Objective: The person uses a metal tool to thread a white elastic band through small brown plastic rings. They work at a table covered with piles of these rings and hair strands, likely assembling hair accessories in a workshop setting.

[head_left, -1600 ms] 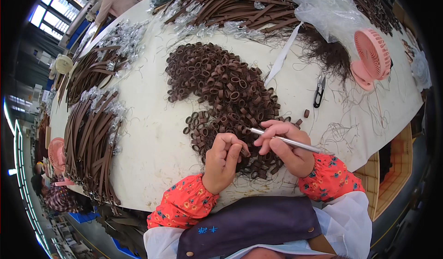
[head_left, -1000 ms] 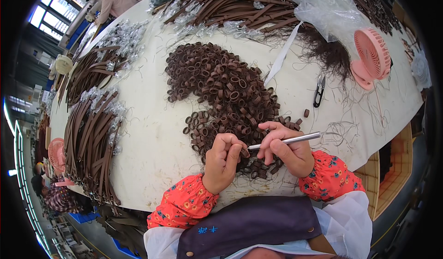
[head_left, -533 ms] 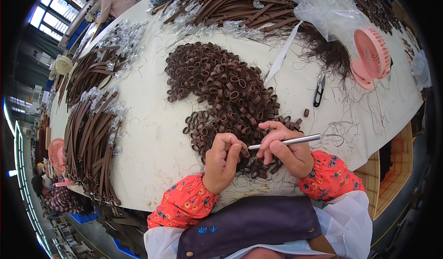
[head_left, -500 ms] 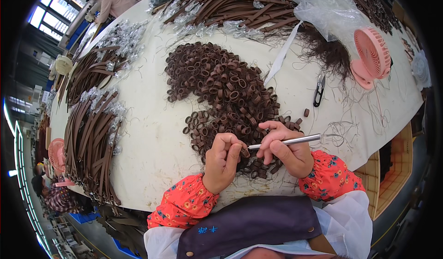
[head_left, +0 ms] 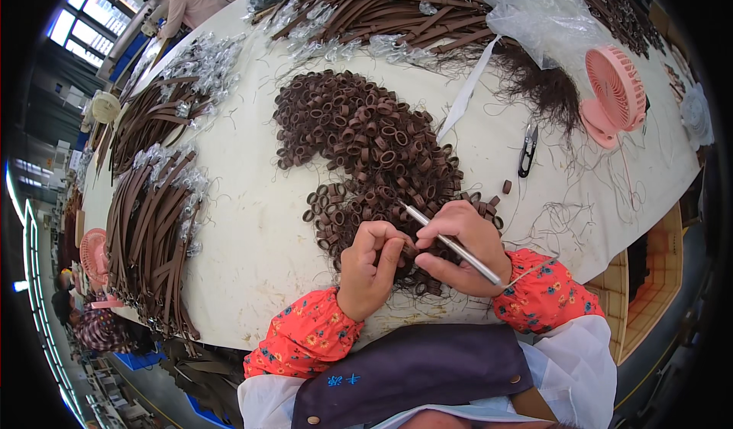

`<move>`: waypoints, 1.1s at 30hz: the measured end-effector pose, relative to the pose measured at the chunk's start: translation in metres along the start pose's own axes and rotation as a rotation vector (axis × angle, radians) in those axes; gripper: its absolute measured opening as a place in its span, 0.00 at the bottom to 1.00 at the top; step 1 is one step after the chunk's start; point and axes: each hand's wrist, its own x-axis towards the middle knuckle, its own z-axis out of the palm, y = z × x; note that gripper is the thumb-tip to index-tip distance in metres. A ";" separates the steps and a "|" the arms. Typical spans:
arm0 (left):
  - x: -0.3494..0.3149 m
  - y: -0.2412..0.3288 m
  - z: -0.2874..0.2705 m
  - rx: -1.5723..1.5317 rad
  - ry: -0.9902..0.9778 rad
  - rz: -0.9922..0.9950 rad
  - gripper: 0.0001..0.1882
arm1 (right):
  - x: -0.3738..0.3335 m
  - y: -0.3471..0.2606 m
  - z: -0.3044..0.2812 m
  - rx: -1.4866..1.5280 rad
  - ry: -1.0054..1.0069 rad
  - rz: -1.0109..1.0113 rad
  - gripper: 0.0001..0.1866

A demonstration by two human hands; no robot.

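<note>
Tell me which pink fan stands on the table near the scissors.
The pink fan at the table's far right, upright beside the black scissors. The other fan sits off the left edge, beyond the brown straps.

White worktable: heap of brown loops just ahead of both hands, black snips and pink fan ahead-right of the right hand, brown strap bundles far left.
</note>
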 end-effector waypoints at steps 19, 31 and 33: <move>0.000 0.003 -0.005 -0.295 -0.045 -0.147 0.07 | -0.009 0.004 0.012 0.313 0.148 0.214 0.15; 0.002 0.004 -0.010 -0.173 0.018 -0.162 0.07 | -0.011 0.000 0.007 0.403 0.132 0.333 0.09; 0.002 0.004 -0.011 -0.186 0.038 -0.179 0.07 | -0.011 -0.001 0.005 0.459 0.123 0.359 0.08</move>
